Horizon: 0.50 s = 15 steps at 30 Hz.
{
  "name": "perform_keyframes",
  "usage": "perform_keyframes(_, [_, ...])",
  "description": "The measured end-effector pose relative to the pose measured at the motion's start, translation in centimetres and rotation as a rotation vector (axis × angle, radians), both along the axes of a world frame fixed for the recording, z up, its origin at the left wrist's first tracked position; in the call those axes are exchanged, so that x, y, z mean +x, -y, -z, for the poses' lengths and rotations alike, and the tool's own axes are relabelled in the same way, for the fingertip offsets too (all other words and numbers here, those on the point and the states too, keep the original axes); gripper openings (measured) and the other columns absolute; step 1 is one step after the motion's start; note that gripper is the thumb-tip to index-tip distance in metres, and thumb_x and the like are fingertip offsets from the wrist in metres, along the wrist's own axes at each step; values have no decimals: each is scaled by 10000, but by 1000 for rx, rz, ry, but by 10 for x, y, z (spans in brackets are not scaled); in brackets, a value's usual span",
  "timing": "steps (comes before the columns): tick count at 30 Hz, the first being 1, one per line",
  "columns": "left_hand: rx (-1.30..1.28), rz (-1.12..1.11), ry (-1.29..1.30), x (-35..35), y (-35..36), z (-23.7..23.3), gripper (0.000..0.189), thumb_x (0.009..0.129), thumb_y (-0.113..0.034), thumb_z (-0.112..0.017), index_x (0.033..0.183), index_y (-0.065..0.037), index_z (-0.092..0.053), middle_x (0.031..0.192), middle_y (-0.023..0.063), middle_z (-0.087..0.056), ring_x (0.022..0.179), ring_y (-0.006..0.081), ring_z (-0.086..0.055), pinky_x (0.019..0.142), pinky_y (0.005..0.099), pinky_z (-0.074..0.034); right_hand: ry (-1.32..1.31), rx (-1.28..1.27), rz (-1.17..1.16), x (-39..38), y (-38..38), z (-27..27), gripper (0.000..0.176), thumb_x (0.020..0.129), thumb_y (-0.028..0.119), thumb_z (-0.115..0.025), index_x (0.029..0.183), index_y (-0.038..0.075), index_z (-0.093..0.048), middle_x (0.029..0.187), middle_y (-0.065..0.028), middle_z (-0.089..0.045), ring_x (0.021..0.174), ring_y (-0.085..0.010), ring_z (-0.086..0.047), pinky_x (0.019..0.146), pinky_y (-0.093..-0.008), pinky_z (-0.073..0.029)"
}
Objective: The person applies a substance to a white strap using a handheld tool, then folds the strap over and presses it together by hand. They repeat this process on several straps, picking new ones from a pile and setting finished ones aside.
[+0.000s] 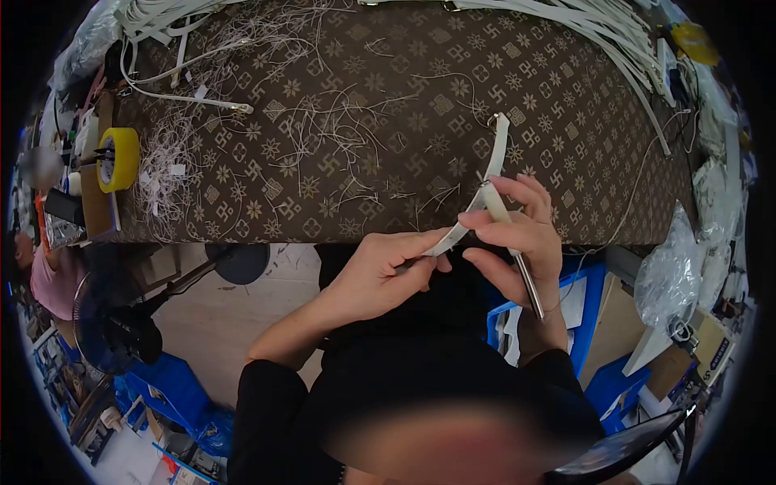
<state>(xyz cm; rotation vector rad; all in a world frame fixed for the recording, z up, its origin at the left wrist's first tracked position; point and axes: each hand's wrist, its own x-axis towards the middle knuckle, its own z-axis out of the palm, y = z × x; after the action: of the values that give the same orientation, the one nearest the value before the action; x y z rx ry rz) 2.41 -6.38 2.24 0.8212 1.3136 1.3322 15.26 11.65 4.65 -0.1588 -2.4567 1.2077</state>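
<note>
A white strap [499,144] with a metal buckle at its far end runs from the patterned cloth toward me. My left hand [386,271] pinches the near part of this strap between thumb and fingers, just past the cloth's front edge. My right hand [521,234] is close by on the right, its fingers closed round a slim metal tool [528,284] that slants down toward the wrist. The tool's upper end lies by the strap, partly hidden by the fingers. A thin thread hangs near the right wrist.
Loose threads [335,129] lie scattered over the brown patterned cloth [388,222]. White straps [598,32] are bundled along the back. Yellow tape [119,159] stands at the left edge. Below are a black fan [113,323] and blue bins [174,392]. A person in pink [56,279] is far left.
</note>
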Motion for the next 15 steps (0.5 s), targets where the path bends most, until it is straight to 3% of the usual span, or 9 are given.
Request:
perform_keyframes(3, [-33,-90,-102,6,-2,4,528,842,43,-544,1353,-91,-541,823,76,-648,716,137,-636,636,269,-515,-2,57,-51,2,1,2,372,737,132,-800,1051,159,-602,1047,-56,-722,1203,-327,-549,1059,-513,-300])
perform_keyframes(5, [64,-157,-436,7,-3,8,538,823,60,-558,1342,-84,-545,817,102,-636,717,186,-649,635,290,-525,11,105,-11,4,5,5,376,726,144,-814,1033,165,-597,1054,-40,-718,1161,-306,-560,1026,-485,-330])
perform_keyframes(8, [21,-168,-492,7,-4,3,527,821,51,-571,1332,-75,-548,810,105,-617,696,222,-644,619,299,-526,-32,95,100,4,15,16,334,701,154,-818,995,187,-663,1014,8,-720,1068,-247,-583,940,-422,-333])
perform_keyframes(15, [11,-184,-528,12,-4,7,542,800,39,-600,1330,-63,-549,817,101,-614,671,230,-630,604,305,-522,-88,232,184,2,32,24,289,664,125,-829,910,166,-681,948,12,-710,979,-211,-591,863,-368,-359])
